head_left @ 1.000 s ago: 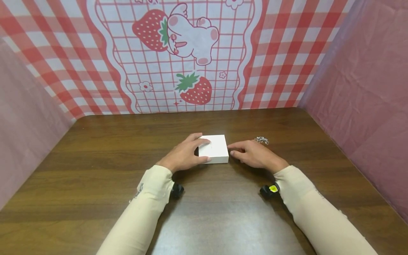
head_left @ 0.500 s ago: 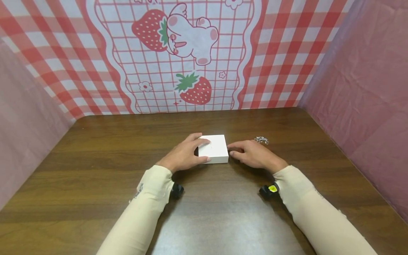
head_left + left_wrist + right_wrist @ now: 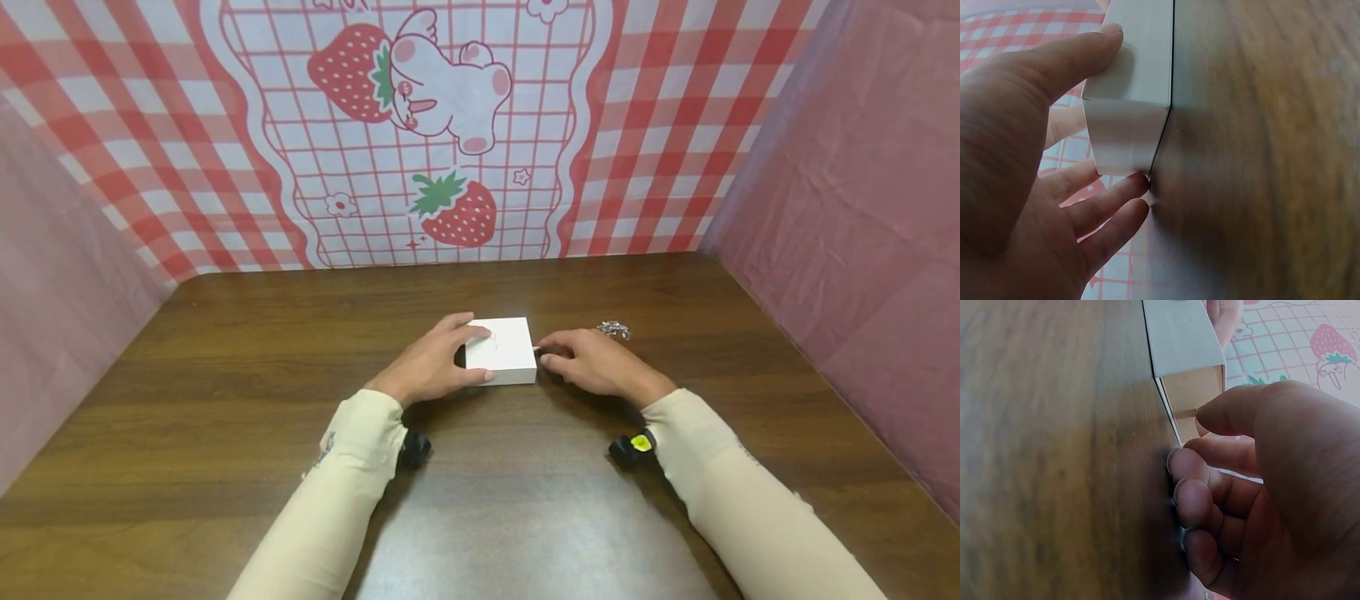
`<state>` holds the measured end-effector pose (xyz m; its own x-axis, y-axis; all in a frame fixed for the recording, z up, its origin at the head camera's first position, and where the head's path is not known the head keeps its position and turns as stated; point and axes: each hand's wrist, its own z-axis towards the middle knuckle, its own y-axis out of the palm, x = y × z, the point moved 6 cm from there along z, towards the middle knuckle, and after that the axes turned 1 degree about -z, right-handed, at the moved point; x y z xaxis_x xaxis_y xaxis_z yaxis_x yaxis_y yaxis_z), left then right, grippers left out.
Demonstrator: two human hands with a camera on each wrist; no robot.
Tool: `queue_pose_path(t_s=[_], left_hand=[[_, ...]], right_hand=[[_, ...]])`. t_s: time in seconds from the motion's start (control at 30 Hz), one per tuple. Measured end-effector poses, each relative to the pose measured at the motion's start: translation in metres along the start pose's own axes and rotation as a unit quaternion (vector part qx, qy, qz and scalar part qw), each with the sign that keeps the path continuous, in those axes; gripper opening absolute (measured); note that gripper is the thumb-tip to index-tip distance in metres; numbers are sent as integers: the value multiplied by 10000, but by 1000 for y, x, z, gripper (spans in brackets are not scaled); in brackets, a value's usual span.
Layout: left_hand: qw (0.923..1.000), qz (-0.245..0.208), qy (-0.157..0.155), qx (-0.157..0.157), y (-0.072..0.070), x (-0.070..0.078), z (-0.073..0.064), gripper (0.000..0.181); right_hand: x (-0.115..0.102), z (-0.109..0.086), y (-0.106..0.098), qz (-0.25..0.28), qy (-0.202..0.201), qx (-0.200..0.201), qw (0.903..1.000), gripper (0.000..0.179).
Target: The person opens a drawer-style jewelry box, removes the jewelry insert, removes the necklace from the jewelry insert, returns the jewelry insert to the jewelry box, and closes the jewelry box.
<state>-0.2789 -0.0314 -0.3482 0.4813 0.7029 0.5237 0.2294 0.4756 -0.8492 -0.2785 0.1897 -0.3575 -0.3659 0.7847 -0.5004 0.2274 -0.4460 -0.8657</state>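
Note:
A white flat box (image 3: 501, 343) lies on the brown table. My left hand (image 3: 429, 365) holds its left part, the thumb on the near side and a finger on top. In the left wrist view, the thumb (image 3: 1085, 56) presses the box's side and the other fingers reach round its end. My right hand (image 3: 600, 360) is at the right end, fingers curled. The right wrist view shows a recessed beige end panel (image 3: 1188, 390) with a small tab at the thumb tip (image 3: 1210, 419); thumb and forefinger pinch it, partly hidden.
A small silver tangle (image 3: 615, 330), perhaps a chain, lies behind the right hand. A red-and-white checked cloth (image 3: 660, 125) with strawberries hangs at the back. Pink cloth walls (image 3: 847, 208) flank the wood table (image 3: 247, 367).
The right forefinger has drawn back slightly from the box's right end, and a sliver of something light shows between them. The left hand and box stay nearly still.

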Motion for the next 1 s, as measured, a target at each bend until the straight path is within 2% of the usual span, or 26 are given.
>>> queue_pose_path(t_s=[0.2,0.43,0.67,1.0], left_hand=[[9999,-91,-120,84,-2,-1,0,87],[9978,-224,-571,258,-9,-11,-4,96],[9958,-469,-735,273,-15,-22,-9,91],[9955,-665,-591,313,-18,-24,-7,69]], right_hand=[[1,0,-1,149,-13,-34,9999,35],[5,-1,-4,254,15,102,9996,30],[4,0,-2,266,-80,123,9995,28],[6,1,-3,191,-67,162,9997,27]])
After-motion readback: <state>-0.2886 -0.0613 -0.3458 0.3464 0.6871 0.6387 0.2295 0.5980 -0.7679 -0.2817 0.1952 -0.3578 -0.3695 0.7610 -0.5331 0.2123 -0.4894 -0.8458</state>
